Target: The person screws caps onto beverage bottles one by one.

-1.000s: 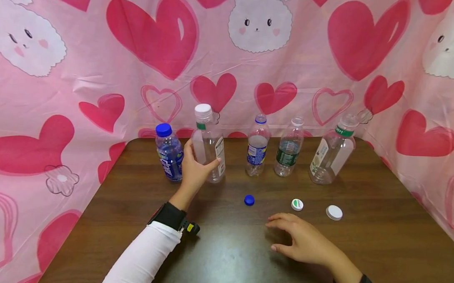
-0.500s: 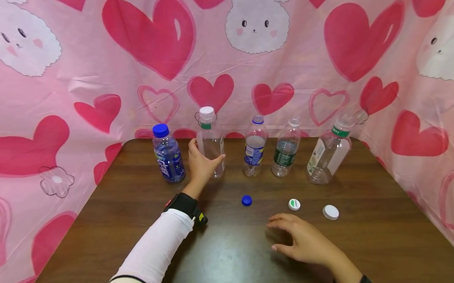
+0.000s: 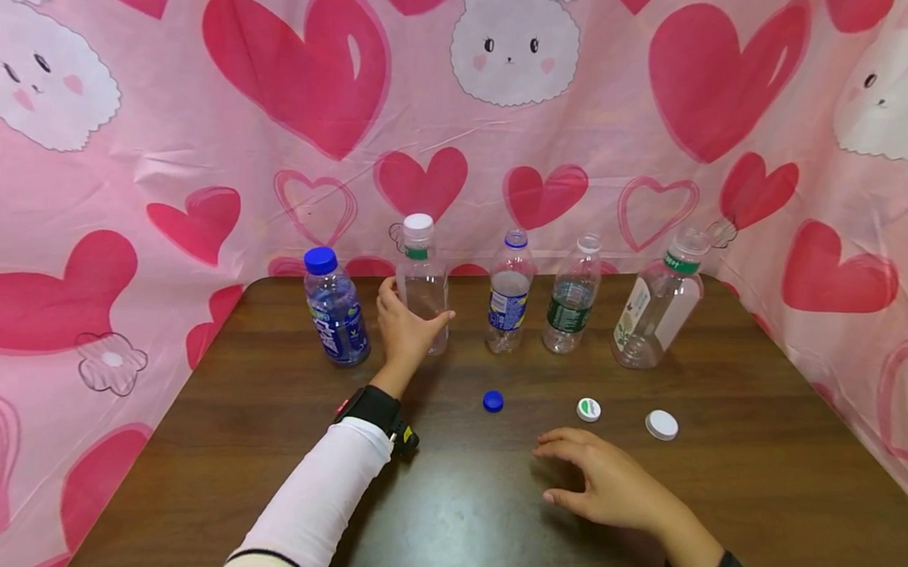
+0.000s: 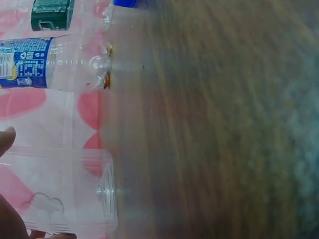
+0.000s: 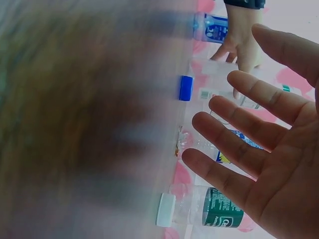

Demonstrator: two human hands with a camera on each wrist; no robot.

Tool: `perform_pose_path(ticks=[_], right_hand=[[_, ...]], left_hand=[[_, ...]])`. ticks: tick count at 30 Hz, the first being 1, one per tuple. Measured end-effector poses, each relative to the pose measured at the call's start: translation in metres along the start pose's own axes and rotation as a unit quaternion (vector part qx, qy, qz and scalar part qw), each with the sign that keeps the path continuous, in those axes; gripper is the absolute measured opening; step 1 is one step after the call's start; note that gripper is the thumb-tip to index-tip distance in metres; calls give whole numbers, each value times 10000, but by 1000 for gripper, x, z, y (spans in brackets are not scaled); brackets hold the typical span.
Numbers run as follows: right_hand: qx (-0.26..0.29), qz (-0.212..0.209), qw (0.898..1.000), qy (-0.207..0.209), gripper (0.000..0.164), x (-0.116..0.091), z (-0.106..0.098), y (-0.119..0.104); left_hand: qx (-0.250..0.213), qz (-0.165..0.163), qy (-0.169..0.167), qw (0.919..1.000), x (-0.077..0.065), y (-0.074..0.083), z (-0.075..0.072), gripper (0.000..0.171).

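My left hand (image 3: 407,332) grips a clear, square-sided plastic bottle (image 3: 423,295) with a white cap and a green neck band. The thumb lies along its right side and the fingers reach round the left. In the left wrist view the base of this clear bottle (image 4: 75,189) shows, standing at the table. My right hand (image 3: 605,481) hovers over the front of the table, fingers spread and holding nothing. Nearest to it are a small white cap with a green mark (image 3: 588,410) and a blue cap (image 3: 493,402). The right wrist view shows the right hand's palm (image 5: 284,174) bare.
Left of the gripped bottle stands a blue-capped bottle (image 3: 336,317). To the right are uncapped bottles: one blue-labelled (image 3: 508,306), one green-labelled (image 3: 571,313), and a large clear one (image 3: 656,311). A wide white cap (image 3: 662,425) lies at the right. A pink curtain (image 3: 423,107) hangs behind.
My left hand has moved the white-capped bottle slightly right and back, away from the blue-capped one, and turned it so its label faces away. The right hand has stayed still.
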State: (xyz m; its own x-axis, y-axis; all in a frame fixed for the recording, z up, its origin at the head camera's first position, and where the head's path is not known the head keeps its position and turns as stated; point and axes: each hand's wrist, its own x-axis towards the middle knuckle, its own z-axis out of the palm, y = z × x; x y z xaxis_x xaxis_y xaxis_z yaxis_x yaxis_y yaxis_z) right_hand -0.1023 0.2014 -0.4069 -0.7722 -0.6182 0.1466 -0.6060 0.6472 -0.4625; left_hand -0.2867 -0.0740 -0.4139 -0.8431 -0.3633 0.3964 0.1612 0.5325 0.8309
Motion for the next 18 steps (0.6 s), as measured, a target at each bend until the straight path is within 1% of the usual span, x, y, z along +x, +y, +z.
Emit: perform_pose_path(ticks=[6,12,14,15,17,18], right_hand=[[35,58,10000,-62,41,-1,-1,1],[82,35,9999,-80,40,-1,-3,0],[80,51,9999,-93,39,-1,-4,0],[65,48,9999,-86,39,-1,-5,1],[17,37,10000,-55,39,-1,-7,1],[-15,29,10000,-38,39,0,-8,1]], left_hand=[[-8,-209,-20,9998,0,1,0,107],[58,-356,-200,9991,-3,2,-3,111],[69,-283,-143,9995,-6,4,-6,111],[57,-205,-63,9998,-9,6,-7,110],[-30,74,213,9997,-16,12,-9,109],[-104,270,371,9989,-20,15,-10,107]])
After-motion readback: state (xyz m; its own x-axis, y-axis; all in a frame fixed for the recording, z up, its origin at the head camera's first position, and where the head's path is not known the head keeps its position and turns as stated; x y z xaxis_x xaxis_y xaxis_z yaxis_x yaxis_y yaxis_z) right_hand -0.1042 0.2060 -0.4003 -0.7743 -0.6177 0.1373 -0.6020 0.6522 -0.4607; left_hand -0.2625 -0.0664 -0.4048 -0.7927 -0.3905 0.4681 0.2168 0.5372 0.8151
